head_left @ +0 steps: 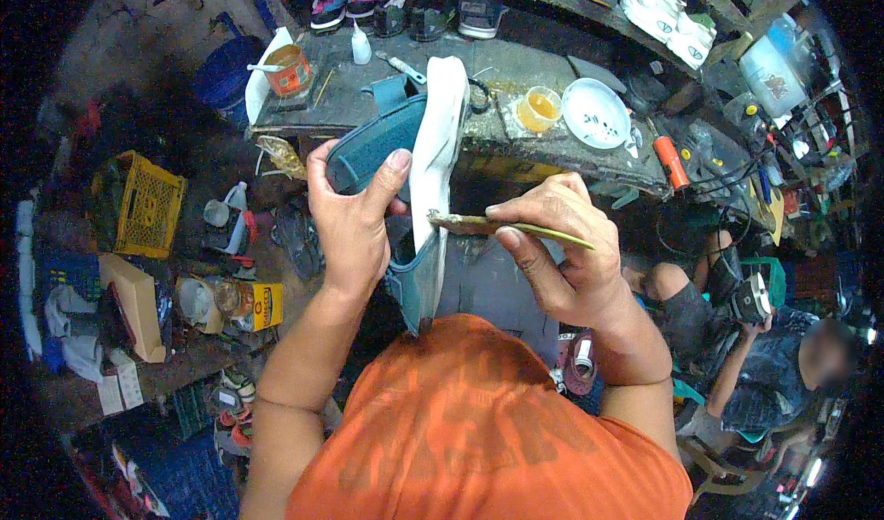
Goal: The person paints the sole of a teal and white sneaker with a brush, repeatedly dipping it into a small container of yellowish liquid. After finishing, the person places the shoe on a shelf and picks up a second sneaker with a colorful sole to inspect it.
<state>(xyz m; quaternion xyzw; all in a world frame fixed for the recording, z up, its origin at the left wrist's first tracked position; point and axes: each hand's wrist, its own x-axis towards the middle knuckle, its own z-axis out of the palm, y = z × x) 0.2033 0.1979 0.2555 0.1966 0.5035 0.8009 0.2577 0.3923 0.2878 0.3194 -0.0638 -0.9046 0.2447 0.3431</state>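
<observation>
My left hand (354,211) grips a blue shoe (382,142) with a thick white sole (439,142), thumb on the near side and fingers around the blue upper. The shoe stands on its side, with the sole facing right. In my right hand (566,248), a thin flat stick (506,227), brownish with a yellow-green end, is pinched between thumb and fingers. Its tip touches the sole's edge. Smears on the sole at that spot are too small to make out.
Across the workbench (516,147) ahead stand a cup of amber liquid (540,109), a white plate (596,113), an orange tin (290,70) and a white squeeze bottle (360,43). Shoes (481,18) line the back. A yellow crate (138,204) sits left; another person (773,373) sits right.
</observation>
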